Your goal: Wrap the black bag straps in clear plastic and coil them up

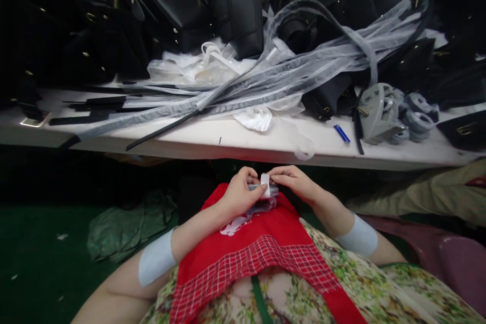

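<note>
The white strip (265,180) lies pinched in the left hand's (242,193) fingers; the right hand's (295,180) fingers, bent, meet its upper edge, grip indeterminable.

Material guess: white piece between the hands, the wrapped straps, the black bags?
White piece: matte, flat, straight-edged; paper or fabric, can't tell.
Wrapped straps: sleeves look like plastic film, translucent and wrinkled; matte black ends maybe leather or imitation.
Black bags: smooth, soft sheen; likely leather or imitation.
</note>
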A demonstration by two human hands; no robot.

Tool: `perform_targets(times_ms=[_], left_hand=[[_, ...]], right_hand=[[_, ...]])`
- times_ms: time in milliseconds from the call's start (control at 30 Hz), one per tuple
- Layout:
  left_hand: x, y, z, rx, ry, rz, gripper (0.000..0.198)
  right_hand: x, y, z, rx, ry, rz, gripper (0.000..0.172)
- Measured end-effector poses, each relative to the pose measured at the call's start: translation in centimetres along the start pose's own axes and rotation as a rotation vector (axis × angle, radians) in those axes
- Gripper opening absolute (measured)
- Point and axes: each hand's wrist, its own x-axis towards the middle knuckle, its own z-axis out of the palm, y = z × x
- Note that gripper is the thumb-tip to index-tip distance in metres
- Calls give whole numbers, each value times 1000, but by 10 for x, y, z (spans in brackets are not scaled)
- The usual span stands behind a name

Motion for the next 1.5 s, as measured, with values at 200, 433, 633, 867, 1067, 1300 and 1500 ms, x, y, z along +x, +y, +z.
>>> perform_targets(times_ms=[200, 433, 633, 867, 1067, 1300, 1500], left_hand=[[-1, -1, 2, 14, -58, 66, 26], [-3, -4, 0, 81, -84, 104, 23], [-6, -1, -3, 130, -111, 117, 23], [-4, 9, -12, 81, -415, -145, 20], [1, 9, -16, -221, -459, -219, 25], [15, 6, -24, -522, -341, -202, 21], [22, 17, -11, -613, -296, -172, 28]], right_hand=[[5, -9, -9, -94, -167, 106, 37], [21, -14, -17, -214, -266, 189, 32], [25, -11, -16, -270, -317, 170, 33], [14, -18, -4, -391, -249, 1, 24], [-10, -37, 11, -1012, -123, -432, 16], [-26, -21, 18, -1288, -19, -654, 47], [-26, -9, 15, -1128, 205, -768, 49]])
